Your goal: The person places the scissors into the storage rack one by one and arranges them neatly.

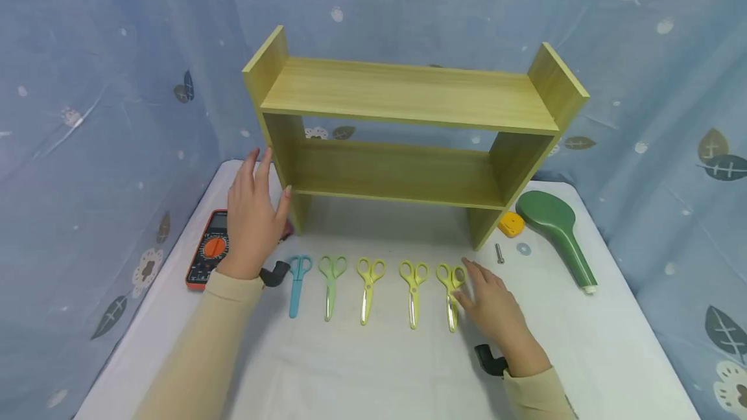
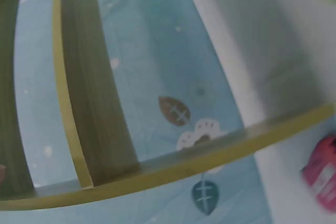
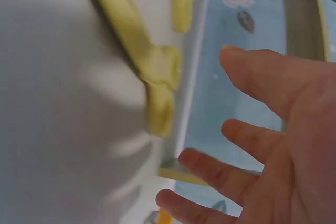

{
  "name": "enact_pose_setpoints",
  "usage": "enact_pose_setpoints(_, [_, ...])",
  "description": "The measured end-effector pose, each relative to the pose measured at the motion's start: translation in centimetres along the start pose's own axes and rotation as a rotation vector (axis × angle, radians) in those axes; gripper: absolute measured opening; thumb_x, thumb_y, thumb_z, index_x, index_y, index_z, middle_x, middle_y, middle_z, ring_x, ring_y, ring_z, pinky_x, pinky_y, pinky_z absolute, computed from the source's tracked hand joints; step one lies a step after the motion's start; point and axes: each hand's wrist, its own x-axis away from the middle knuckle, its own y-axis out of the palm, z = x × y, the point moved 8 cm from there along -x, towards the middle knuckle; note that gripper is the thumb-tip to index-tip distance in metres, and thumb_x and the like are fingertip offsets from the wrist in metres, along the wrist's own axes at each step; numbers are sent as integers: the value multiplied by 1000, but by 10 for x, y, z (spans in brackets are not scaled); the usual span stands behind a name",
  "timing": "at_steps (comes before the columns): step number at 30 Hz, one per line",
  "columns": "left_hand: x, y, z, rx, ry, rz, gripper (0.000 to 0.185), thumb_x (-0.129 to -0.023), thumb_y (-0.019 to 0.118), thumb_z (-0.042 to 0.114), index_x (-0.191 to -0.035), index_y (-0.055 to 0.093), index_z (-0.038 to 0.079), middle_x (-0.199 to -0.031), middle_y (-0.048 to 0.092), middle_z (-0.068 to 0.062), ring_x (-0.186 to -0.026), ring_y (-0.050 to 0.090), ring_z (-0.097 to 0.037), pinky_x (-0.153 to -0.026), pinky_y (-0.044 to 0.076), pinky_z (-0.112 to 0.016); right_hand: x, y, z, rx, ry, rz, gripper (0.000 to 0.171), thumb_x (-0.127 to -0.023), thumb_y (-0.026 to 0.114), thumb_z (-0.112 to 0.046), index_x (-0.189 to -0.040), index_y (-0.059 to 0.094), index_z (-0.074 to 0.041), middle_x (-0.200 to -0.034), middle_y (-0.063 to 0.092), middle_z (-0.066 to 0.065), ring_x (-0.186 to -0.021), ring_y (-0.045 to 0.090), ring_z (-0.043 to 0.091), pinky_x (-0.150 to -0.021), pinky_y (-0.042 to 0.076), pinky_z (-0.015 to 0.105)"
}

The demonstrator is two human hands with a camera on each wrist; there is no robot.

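My left hand [image 1: 253,219] is beside the left side panel of a wooden two-tier shelf [image 1: 403,93], fingers spread; whether the fingertips touch the panel I cannot tell. In the left wrist view the shelf boards [image 2: 73,93] run close by. My right hand [image 1: 493,303], palm visible and fingers apart in the right wrist view, hovers by the rightmost yellow scissors [image 1: 450,280] and holds nothing. Left of those lie more scissors in a row: yellow scissors [image 1: 414,277], another yellow pair [image 1: 369,274], green scissors [image 1: 331,271] and blue scissors [image 1: 297,280].
A multimeter [image 1: 211,248] lies left of my left hand. Partly hidden behind that hand is a pink-red object [image 2: 323,174]. On the right are a yellow tape measure [image 1: 511,224], a bolt [image 1: 499,253], a washer [image 1: 524,249] and a green paddle-shaped object with a handle [image 1: 551,222].
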Motion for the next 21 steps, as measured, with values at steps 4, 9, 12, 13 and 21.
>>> enact_pose_setpoints(4, [-22,3,3,-50,-4,17,85,-105,65,24,-169,11,8,-142,52,-28,-121,53,-46,-96,44,-58,0,12,3,3,-12,-6,73,-96,79,-26,-156,45,-2,-153,48,26,-137,45,53,-102,40,72])
enact_pose_setpoints(9, [-33,3,4,-117,67,112,85,-106,62,19,-168,6,7,-97,64,-24,-76,59,-42,-66,47,-53,-4,17,1,25,-45,40,77,-91,84,-24,-153,47,2,-154,48,26,-137,46,53,-103,40,69])
enact_pose_setpoints(12, [-34,3,5,-159,112,194,85,-106,59,13,-169,1,12,-74,55,-19,-57,49,-37,-53,41,-49,-8,17,1,28,-66,68,78,-90,85,-23,-153,47,1,-154,49,24,-136,46,51,-105,40,68])
enact_pose_setpoints(13, [-34,3,5,-166,125,215,87,-106,58,12,-169,-1,15,-71,52,-18,-54,47,-35,-50,39,-48,-9,17,1,31,-73,73,77,-90,85,-23,-153,48,0,-154,49,23,-136,47,50,-106,39,67])
enact_pose_setpoints(21, [-36,7,2,-209,126,227,90,-105,60,13,-169,-2,18,-60,47,-15,-45,42,-31,-44,32,-45,-18,18,-2,70,-123,100,73,-90,85,-20,-152,51,-2,-151,53,21,-132,50,49,-103,42,66])
